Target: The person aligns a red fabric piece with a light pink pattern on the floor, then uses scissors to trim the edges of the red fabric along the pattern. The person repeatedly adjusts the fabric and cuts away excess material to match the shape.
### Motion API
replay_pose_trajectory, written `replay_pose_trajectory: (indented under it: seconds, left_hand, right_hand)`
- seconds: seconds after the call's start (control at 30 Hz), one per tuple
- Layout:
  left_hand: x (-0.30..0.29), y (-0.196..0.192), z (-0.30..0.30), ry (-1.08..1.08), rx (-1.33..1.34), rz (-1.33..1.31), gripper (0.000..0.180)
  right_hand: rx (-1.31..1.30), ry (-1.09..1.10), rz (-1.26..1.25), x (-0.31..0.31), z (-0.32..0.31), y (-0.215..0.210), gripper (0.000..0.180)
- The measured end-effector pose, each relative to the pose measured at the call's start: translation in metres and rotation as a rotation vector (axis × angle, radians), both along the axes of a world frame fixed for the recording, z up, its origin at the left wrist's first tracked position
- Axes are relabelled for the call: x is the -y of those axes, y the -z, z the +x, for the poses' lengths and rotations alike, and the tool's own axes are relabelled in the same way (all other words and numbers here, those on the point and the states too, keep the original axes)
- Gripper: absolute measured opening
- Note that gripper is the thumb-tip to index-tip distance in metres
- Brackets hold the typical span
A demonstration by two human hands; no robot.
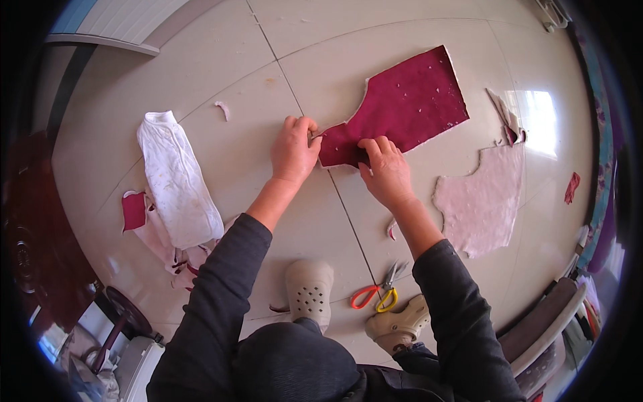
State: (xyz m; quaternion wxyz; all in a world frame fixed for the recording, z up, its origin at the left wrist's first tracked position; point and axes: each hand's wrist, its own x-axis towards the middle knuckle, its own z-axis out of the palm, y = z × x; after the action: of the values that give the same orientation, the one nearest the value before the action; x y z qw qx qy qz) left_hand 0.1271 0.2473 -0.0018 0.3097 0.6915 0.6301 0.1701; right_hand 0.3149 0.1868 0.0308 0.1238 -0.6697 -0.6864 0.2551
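A dark red cut fabric piece (415,100) with pale fuzzy edges lies on the floor, its narrow end toward my left hand. The thumb and fingers of my left hand (295,147) pinch the left edge of that narrow end. My right hand (387,173) is on the narrow part, fingers bent and closed on the cloth near its lower edge. Bits of pale lint dot the red surface. To the right lies a pale pink cut fabric piece (483,197), fuzzy side up. Scissors (385,288) with one red and one yellow handle rest by my shoes, blades parted.
A folded white garment (177,181) lies at left, over pink and red fabric scraps (134,211). Small offcuts (223,110) are scattered on the tiled floor (248,167). A red scrap (572,188) is at far right, near a cushioned seat (542,321). Dark furniture (40,241) stands at left.
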Motion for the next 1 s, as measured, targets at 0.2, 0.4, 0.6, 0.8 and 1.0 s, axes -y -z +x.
replay_pose_trajectory:
  seconds: [0.2, 0.4, 0.6, 0.8, 1.0]
  left_hand:
    - [-0.002, -0.026, 0.011, 0.214, 0.219, 0.218, 0.019]
    - [0.002, -0.001, 0.021, 0.279, 0.312, 0.043, 0.021]
    - [-0.009, 0.005, 0.017, 0.237, 0.381, -0.107, 0.019]
    - [-0.013, -0.012, 0.017, 0.063, 0.093, 0.158, 0.016]
    - [-0.013, 0.008, 0.004, 0.200, -0.048, 0.204, 0.016]
  right_hand:
    - [-0.269, 0.143, 0.141, -0.012, 0.009, 0.003, 0.018]
    - [-0.599, 0.382, 0.030, -0.012, 0.013, 0.009, 0.024]
    - [-0.439, 0.355, -0.009, 0.038, 0.004, 0.009, 0.016]
    - [-0.369, 0.408, -0.040, 0.062, -0.007, 0.014, 0.014]
    - [-0.431, 0.515, 0.024, 0.063, -0.018, 0.020, 0.013]
